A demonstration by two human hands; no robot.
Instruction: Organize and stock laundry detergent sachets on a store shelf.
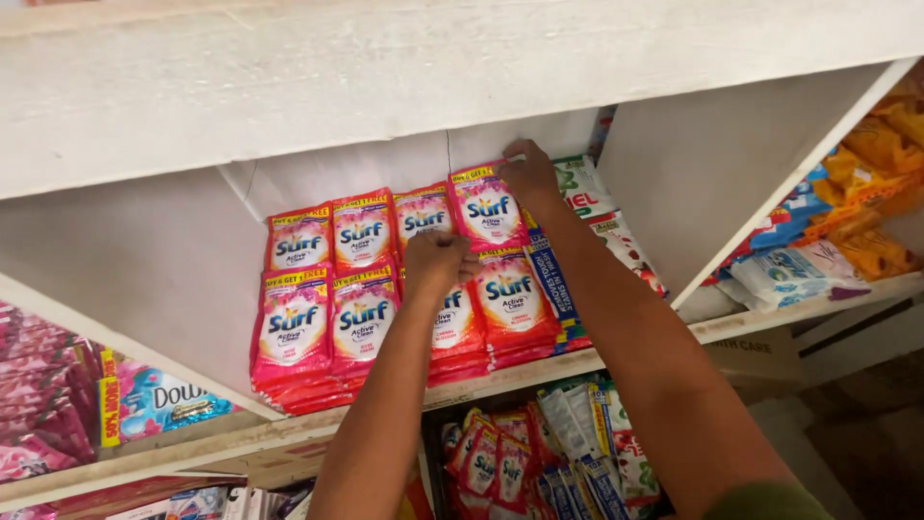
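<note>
Pink detergent sachets (327,308) lie stacked in two rows inside a white wooden shelf compartment (144,250). My left hand (435,260) reaches into the compartment with fingers curled on the sachets in the middle of the rows. My right hand (529,178) is further back, fingers pressed on the top right corner of the rear pink sachet stack (486,207). Just right of it lie blue sachets (553,279) and white-and-green sachets (587,188). Whether either hand lifts a sachet is not visible.
A white divider panel (731,164) closes the compartment on the right; beyond it are orange packets (881,144) and white-blue packets (789,270). Below the shelf board (539,371) stand more pink and blue sachets (520,462). Pink and blue packs (144,400) fill the lower left.
</note>
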